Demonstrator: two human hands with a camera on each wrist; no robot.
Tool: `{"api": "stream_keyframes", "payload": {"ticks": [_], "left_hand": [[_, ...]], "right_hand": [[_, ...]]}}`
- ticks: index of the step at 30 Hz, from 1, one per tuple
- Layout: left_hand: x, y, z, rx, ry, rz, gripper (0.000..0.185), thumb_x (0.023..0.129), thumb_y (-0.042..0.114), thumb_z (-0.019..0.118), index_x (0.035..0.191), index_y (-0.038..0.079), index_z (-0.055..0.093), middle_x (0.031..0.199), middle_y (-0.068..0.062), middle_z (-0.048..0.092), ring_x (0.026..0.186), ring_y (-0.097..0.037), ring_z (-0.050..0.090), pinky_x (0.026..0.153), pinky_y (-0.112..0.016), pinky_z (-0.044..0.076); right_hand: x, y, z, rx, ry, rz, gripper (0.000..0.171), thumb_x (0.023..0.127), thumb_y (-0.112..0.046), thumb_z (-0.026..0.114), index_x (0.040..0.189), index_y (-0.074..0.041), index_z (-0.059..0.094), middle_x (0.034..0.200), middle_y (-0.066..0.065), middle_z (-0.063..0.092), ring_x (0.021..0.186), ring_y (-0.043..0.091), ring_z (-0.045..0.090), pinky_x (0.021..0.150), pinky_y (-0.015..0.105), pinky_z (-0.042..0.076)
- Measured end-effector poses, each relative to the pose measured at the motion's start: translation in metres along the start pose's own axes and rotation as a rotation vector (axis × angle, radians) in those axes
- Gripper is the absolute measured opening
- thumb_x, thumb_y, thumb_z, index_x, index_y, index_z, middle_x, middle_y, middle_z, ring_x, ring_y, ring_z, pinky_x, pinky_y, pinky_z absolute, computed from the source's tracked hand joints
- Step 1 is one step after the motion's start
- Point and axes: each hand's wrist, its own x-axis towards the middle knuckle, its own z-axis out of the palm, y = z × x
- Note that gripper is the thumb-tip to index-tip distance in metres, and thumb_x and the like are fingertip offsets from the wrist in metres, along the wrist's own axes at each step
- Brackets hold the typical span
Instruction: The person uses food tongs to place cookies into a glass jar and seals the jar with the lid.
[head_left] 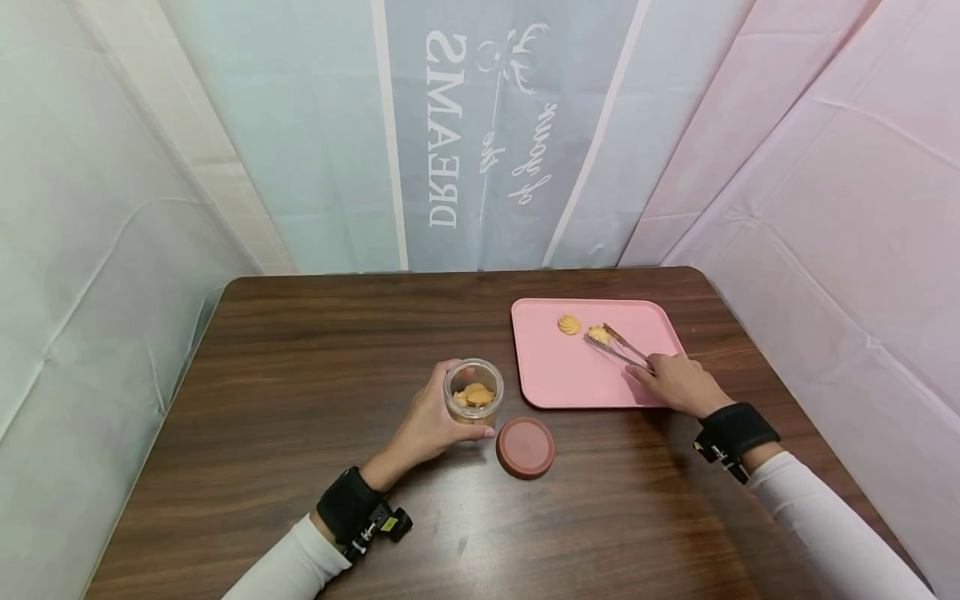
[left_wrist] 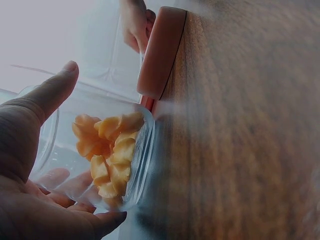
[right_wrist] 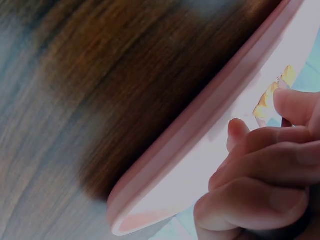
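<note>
My left hand (head_left: 438, 417) grips a clear glass jar (head_left: 474, 372), thumb on one side and fingers round the other. Inside the jar lie several golden swirled cookies (left_wrist: 112, 155), seen through its wall in the left wrist view. Metal tongs (head_left: 624, 350) are held in my right hand (head_left: 681, 384) over the pink tray (head_left: 555, 379). Their tips stand on either side of a cookie (head_left: 598, 334) on the tray; whether they squeeze it I cannot tell. A second cookie (head_left: 569, 324) sits just left of it.
A reddish-brown round lid (head_left: 525, 447) lies on the dark wooden table (head_left: 337, 333), right of the jar and in front of the tray. Pale fabric curtains (head_left: 322, 150) hang behind the table and at both sides.
</note>
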Motion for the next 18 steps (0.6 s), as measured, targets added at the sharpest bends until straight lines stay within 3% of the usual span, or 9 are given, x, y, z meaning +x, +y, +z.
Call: {"api": "stream_keyframes", "payload": {"ticks": [6, 18], "left_hand": [[-0.0006, -0.0001, -0.0001, -0.004, 0.0, 0.014, 0.102, 0.064, 0.024, 0.105, 0.146, 0.011, 0.045, 0.139, -0.016, 0.067, 0.126, -0.033, 0.064, 0.107, -0.055, 0.046], [-0.0001, -0.0015, 0.0002, 0.0, 0.008, 0.015, 0.103, 0.064, 0.027, 0.105, 0.146, 0.012, 0.045, 0.138, -0.012, 0.068, 0.125, -0.033, 0.064, 0.106, -0.054, 0.047]], "right_hand": [[-0.0012, -0.0007, 0.0009, -0.002, 0.012, -0.034, 0.044, 0.11, -0.041, 0.054, 0.094, -0.001, 0.064, 0.072, 0.006, 0.052, 0.065, 0.023, 0.051, 0.058, 0.04, 0.041], [-0.0012, -0.0003, 0.0046, 0.001, 0.039, -0.032, 0.043, 0.11, -0.041, 0.055, 0.095, -0.002, 0.065, 0.072, 0.005, 0.051, 0.064, 0.022, 0.05, 0.056, 0.039, 0.04]]}}
